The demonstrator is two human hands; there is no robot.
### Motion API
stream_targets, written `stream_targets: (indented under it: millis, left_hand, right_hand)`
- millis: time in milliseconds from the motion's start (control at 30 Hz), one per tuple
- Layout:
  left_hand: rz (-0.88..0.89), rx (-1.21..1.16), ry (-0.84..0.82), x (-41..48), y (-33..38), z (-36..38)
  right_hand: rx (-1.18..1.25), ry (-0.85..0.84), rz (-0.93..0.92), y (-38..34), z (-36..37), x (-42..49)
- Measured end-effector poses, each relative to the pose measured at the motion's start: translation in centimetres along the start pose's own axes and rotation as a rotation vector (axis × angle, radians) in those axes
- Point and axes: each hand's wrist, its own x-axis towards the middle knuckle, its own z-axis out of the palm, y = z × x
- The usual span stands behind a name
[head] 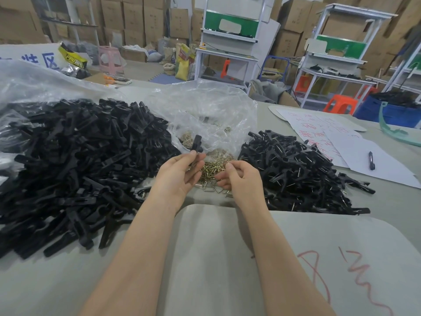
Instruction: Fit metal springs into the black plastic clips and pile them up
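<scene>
Left hand [180, 173] pinches 1 clip [196, 142], right hand [240, 179] above springs [210, 171].

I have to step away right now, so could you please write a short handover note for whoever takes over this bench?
Left hand pinches one black plastic clip, no spring visible in it.
Right hand hovers, fingers curled, over the heap of brass-coloured metal springs; whether it holds one is unclear.
Large pile of unfitted black clips lies left; smaller pile of spring-fitted clips lies right.
Done: the right pile. Left to do: fit the held clip, then work through the left pile.
</scene>
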Motion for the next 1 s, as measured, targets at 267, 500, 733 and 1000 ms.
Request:
stream_targets:
  millis: [267, 500, 733, 1000]
  left_hand:
    - [-0.009, 0.012, 0.011, 0.2, -0.1, 0.0]
    - [-0.003, 0.03, 0.012, 0.4, -0.2, 0.2]
    - [0.003, 0.029, 0.011, 0.2, -0.1, 0.1]
    - [0.013, 0.018, 0.037, 0.2, 0.0, 0.0]
  right_hand:
    - [0.009, 0.423, -0.094, -0.5, -2.3, 0.6]
    - [0.247, 1.003, 0.066, 0.7, -9.6, 1.8]
    - [0.477, 0.976, 0.067, 0.1, -9.4, 1.6]
    - [-0.253, 0.318, -0.225, -2.2, -3.7, 0.1]
